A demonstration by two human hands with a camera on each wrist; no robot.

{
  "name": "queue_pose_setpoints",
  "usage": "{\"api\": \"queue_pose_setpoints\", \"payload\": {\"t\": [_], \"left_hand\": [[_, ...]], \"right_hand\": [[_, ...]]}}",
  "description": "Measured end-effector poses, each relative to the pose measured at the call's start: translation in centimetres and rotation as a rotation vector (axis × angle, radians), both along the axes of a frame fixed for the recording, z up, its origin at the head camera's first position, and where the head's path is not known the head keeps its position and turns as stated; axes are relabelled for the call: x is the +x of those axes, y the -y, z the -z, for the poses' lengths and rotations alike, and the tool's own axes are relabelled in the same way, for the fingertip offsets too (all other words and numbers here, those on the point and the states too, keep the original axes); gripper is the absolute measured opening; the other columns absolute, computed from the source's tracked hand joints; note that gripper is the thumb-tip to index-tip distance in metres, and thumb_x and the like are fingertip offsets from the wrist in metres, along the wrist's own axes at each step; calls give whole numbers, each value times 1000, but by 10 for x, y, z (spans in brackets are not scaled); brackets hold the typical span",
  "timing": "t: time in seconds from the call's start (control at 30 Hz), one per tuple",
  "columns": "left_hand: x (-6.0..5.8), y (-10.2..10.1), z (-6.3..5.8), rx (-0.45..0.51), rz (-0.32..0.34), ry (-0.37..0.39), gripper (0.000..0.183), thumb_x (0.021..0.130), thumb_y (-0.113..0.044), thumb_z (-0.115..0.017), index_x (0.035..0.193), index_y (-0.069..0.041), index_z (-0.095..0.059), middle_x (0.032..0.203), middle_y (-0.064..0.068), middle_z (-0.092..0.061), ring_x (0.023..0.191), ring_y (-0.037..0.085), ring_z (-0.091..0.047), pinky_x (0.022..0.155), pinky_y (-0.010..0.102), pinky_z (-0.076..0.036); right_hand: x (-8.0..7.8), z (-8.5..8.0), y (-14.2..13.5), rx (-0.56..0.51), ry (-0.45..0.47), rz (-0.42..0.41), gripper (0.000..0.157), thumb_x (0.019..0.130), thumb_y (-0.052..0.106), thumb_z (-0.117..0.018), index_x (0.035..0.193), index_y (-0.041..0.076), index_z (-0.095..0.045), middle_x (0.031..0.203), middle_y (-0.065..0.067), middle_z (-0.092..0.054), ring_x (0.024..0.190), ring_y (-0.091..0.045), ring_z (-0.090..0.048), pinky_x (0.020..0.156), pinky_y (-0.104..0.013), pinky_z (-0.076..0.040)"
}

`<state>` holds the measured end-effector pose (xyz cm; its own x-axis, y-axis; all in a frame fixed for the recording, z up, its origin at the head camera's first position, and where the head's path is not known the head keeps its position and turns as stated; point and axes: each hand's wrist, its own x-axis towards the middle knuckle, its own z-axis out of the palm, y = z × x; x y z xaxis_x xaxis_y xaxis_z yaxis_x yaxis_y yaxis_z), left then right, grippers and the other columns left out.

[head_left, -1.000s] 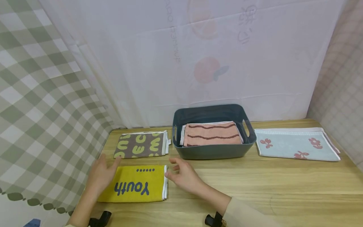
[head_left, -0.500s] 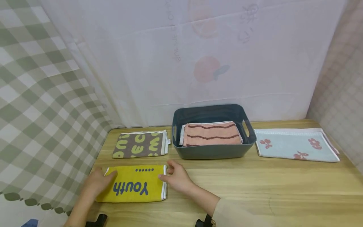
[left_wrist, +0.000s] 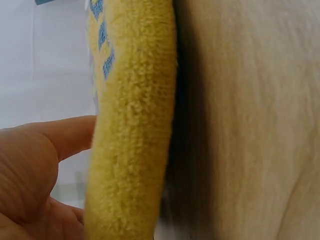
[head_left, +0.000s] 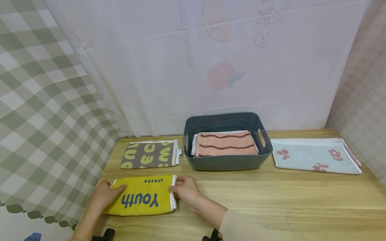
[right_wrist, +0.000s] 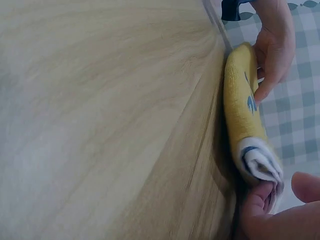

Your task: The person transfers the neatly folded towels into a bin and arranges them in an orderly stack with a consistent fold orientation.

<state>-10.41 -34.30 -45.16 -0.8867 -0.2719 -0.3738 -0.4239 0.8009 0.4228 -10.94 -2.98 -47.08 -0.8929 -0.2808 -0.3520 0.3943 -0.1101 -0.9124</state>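
Note:
A folded yellow towel (head_left: 141, 194) with the blue word "Youth" lies between both hands, its white-edged layers toward the right. At its left end my left hand (head_left: 104, 195) grips it, thumb on top and the other fingers out of sight. My right hand (head_left: 187, 191) holds the right edge, with fingers tucked against the folded layers in the right wrist view. A dark shadow runs between towel and wood in the left wrist view. Behind it lies a folded brown towel (head_left: 147, 154) with green letters.
A dark blue-grey basket (head_left: 226, 163) stands at the back middle, holding a folded pink towel (head_left: 226, 144) with wavy stripes. To its right lies a light blue towel (head_left: 313, 154) with pink flowers. A checked cloth (head_left: 45, 100) hangs along the left side of the wooden table (head_left: 256, 207).
My left hand has come down onto the towel's left end. The right hand has moved slightly left and taken the right edge, which now looks a little raised.

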Motion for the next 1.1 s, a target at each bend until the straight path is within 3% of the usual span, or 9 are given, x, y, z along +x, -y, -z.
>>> {"api": "queue_pose_setpoints", "payload": {"t": [0.17, 0.27, 0.47, 0.7, 0.93, 1.1], "left_hand": [[1, 2, 5, 116, -65, -25, 70, 96, -46, -71, 112, 19, -52, 88, 22, -61, 77, 28, -61, 67, 38, -53], [3, 3, 6, 199, -110, -42, 57, 98, -36, -71, 109, 17, -53, 84, 16, -62, 70, 22, -60, 61, 33, -52], [5, 7, 4, 336, -138, -61, 45, 103, -25, -66, 112, 16, -50, 89, 15, -60, 75, 21, -57, 63, 33, -51], [3, 7, -5, 395, -146, -52, 58, 106, -28, -62, 134, 20, -45, 102, 15, -65, 84, 19, -61, 70, 32, -54], [8, 8, -5, 573, -169, -35, 44, 110, -31, -57, 121, 11, -57, 89, 4, -70, 75, 18, -68, 64, 32, -58], [9, 8, -4, 680, -180, -16, 36, 111, -32, -55, 115, 3, -59, 87, 2, -72, 75, 17, -70, 64, 34, -59]], "right_hand": [[3, 1, 2, 11, 14, -67, 38, 97, -3, -68, 133, -14, -60, 109, -18, -76, 95, -24, -75, 75, -32, -61], [5, -1, 4, 50, -5, -84, 32, 97, -2, -70, 126, -12, -64, 103, -15, -76, 93, -25, -75, 77, -34, -62], [5, -5, 7, 118, -38, -83, 26, 96, 4, -74, 116, -10, -68, 97, -10, -70, 89, -21, -71, 77, -33, -60], [2, -6, 6, 132, -18, -46, 18, 98, 6, -72, 109, -7, -68, 96, -10, -70, 84, -20, -72, 69, -32, -60], [-1, -8, -2, 73, 21, -58, 24, 100, 6, -69, 119, -8, -67, 100, -11, -74, 88, -24, -75, 73, -40, -64], [-5, -14, -11, 47, 18, -75, 27, 101, 9, -68, 123, -6, -66, 103, -10, -75, 88, -21, -73, 75, -37, -63]]}}
